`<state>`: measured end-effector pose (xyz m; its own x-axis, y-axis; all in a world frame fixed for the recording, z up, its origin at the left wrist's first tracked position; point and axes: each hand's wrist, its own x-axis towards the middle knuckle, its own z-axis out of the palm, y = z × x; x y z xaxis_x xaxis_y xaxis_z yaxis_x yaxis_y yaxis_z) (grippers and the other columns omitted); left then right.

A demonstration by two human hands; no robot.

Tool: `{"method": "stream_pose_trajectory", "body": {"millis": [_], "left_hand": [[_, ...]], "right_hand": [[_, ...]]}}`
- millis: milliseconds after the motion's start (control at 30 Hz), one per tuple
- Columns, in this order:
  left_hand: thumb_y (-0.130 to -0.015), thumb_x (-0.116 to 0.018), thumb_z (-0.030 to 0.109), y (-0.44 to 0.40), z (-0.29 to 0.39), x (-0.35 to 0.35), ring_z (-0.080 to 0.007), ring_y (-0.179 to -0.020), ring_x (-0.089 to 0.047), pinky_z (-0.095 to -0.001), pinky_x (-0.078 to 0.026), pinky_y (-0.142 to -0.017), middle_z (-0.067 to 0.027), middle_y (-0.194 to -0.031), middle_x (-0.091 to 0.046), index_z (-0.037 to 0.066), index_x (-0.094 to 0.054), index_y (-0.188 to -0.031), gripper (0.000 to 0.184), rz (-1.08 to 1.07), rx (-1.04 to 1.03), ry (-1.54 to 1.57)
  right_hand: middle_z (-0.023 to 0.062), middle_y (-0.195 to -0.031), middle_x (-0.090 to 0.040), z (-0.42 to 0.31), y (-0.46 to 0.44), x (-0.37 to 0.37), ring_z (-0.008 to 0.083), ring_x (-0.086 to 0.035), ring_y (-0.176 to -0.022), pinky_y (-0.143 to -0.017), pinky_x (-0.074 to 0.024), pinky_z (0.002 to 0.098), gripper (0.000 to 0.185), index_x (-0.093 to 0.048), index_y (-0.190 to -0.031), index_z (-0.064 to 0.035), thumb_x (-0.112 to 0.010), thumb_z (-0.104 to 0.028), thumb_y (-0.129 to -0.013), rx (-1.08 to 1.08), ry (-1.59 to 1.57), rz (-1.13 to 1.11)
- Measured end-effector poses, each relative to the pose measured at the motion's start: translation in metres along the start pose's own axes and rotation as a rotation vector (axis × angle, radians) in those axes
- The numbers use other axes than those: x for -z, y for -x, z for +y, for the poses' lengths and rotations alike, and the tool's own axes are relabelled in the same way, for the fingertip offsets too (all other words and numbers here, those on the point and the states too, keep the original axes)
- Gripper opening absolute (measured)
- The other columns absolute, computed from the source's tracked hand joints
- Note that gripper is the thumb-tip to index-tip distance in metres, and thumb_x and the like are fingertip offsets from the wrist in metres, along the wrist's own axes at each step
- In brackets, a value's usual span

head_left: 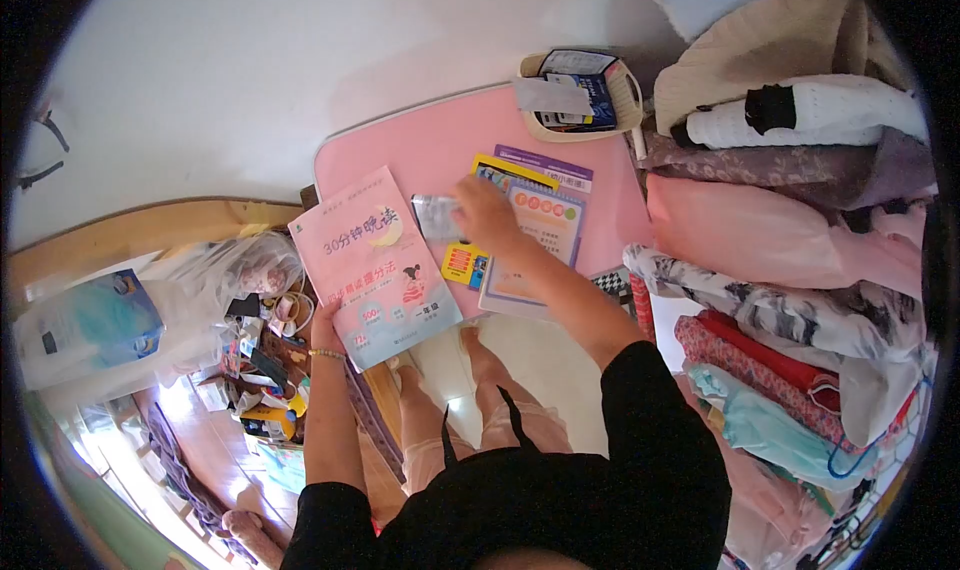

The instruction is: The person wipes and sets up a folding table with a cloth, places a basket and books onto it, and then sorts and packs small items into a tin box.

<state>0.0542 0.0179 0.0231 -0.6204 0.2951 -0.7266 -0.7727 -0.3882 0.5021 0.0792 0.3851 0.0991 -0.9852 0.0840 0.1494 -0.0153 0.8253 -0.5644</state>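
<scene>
My left hand (325,322) grips the lower left edge of a pink and pale blue workbook (375,270), its cover facing up and printed with a moon and a girl figure. The book is tilted over the near left part of the pink table (355,150). In the middle of the table, my right hand (483,213) is closed at the edge of a pale grey-white flat item (434,218); blur hides its exact kind. Just right of that hand lies a white and orange booklet (548,225), overlapping yellow (485,162) and purple-edged (575,175) books.
A cream basket (632,95) with boxes and papers stands at the table's back right corner. Clothes (780,230) hang or lie piled along the right. Cluttered small items (265,370) and a plastic-wrapped blue package (130,315) fill the left side. A white wall rises behind.
</scene>
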Motion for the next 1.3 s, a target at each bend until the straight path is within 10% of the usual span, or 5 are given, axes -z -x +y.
{"method": "stream_pose_trajectory", "body": {"millis": [300,567,767,1000,1300], "left_hand": [[-0.077,-0.053,0.002,0.002,0.001,-0.005,-0.0295,-0.091,-0.059,-0.0428,-0.049,-0.081,-0.0148,-0.106,-0.057,0.002,-0.042,-0.118,0.042,-0.025,0.039,0.085],[-0.076,-0.056,0.005,0.012,0.006,-0.019,-0.0291,-0.094,-0.058,-0.0426,-0.049,-0.081,-0.0144,-0.106,-0.058,0.002,-0.045,-0.117,0.043,-0.032,0.036,0.075],[-0.074,-0.057,0.006,0.007,0.002,-0.006,-0.0297,-0.095,-0.057,-0.0434,-0.048,-0.083,-0.0141,-0.107,-0.058,0.003,-0.044,-0.118,0.046,-0.045,0.038,0.081],[-0.074,-0.058,0.005,0.017,0.006,-0.030,-0.0292,-0.095,-0.057,-0.0424,-0.048,-0.083,-0.0137,-0.109,-0.056,0.002,-0.044,-0.118,0.047,-0.108,0.000,0.093],[-0.075,-0.055,0.004,0.019,0.016,-0.021,-0.0320,-0.100,-0.055,-0.0454,-0.047,-0.085,-0.0150,-0.113,-0.053,0.002,-0.039,-0.122,0.050,-0.043,0.002,0.059]], "right_hand": [[0.0154,-0.105,-0.058,0.164,-0.054,0.144,0.0284,-0.056,-0.095,-0.084,-0.0429,0.0354,0.052,-0.049,-0.112,-0.0031,-0.070,-0.010,-0.066,-0.438,-0.348,0.751],[0.0109,-0.123,-0.047,0.109,-0.074,0.118,0.0331,-0.036,-0.120,-0.099,-0.0294,0.0415,0.053,-0.050,-0.117,-0.0139,-0.067,-0.016,-0.067,-0.134,0.515,0.019],[0.0157,-0.084,-0.063,0.095,-0.094,0.129,0.0269,-0.062,-0.076,-0.069,-0.0468,0.0363,0.027,-0.059,-0.099,-0.0016,-0.057,-0.022,-0.080,-0.361,-0.717,0.542],[0.0184,-0.119,-0.048,0.103,-0.066,0.154,0.0338,-0.044,-0.110,-0.092,-0.0365,0.0403,0.048,-0.047,-0.120,-0.0058,-0.060,-0.013,-0.074,0.023,0.455,0.437],[0.0188,-0.106,-0.048,0.054,0.151,0.058,0.0325,-0.048,-0.097,-0.084,-0.0396,0.0405,0.058,-0.041,-0.117,-0.0013,-0.068,-0.021,-0.069,-0.516,0.288,0.225]]}}
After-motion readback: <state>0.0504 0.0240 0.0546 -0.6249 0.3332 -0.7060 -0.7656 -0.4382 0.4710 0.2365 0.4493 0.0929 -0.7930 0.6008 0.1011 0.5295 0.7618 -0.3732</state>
